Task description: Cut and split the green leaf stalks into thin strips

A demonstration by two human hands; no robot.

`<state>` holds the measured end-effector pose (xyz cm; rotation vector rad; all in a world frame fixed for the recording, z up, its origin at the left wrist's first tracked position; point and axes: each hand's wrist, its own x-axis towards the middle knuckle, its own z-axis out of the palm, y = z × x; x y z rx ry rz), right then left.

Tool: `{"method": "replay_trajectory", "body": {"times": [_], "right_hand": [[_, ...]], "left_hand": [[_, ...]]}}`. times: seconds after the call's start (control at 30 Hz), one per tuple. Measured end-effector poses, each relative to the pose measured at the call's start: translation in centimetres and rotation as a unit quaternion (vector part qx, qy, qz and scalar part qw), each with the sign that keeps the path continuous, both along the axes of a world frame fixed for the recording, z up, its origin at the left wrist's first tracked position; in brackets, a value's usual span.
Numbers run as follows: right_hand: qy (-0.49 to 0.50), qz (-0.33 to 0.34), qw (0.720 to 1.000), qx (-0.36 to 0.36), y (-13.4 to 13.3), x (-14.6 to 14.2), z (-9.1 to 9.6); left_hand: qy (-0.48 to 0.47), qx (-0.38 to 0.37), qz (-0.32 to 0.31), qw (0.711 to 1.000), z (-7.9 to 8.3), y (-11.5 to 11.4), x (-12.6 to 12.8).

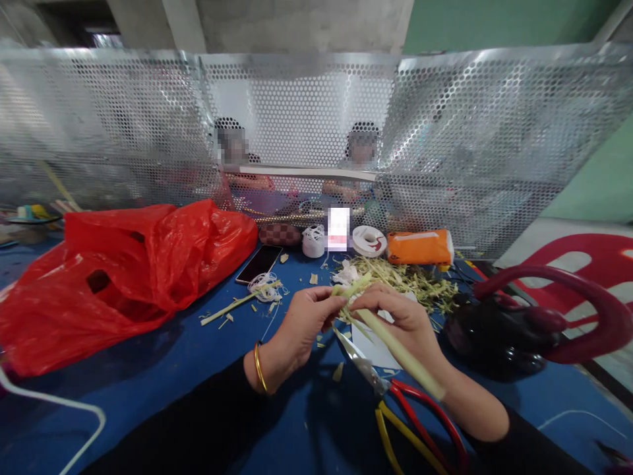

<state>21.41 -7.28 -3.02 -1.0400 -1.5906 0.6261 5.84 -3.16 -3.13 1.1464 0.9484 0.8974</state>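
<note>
A: Hands?
B: Left hand (pixel 301 323) pinches the top end of a pale green stalk (pixel 395 349); right hand (pixel 405 320) is wrapped around it just below, the rest running down past the wrist.
A: Nearby?
B: Scissors (pixel 395 396) under the grip, trimmings pile (pixel 415 280) just beyond, red bag (pixel 123 270) well left.

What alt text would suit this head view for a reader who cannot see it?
Two hands, the left hand and right hand, grip a pale green stalk over a blue table. Scissors lie below; a red plastic bag sits left, green trimmings behind.
</note>
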Motion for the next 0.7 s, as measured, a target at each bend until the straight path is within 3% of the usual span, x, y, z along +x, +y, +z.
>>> {"method": "replay_trajectory", "body": {"times": [0.2,0.53,0.7], "right_hand": [[0.026,-0.014,0.999,0.033,-0.4,-0.3,0.9],[0.181,-0.017,0.983,-0.025,-1.2,-0.6,0.6],[0.063,-0.063,0.994,-0.064,-1.0,-0.4,1.2]], "left_hand": [[0.031,0.057,-0.001,0.998,0.2,-0.2,0.1],[0.057,0.062,0.021,0.996,0.8,-0.4,0.2],[0.056,0.065,0.014,0.996,0.9,-0.4,0.1]]}}
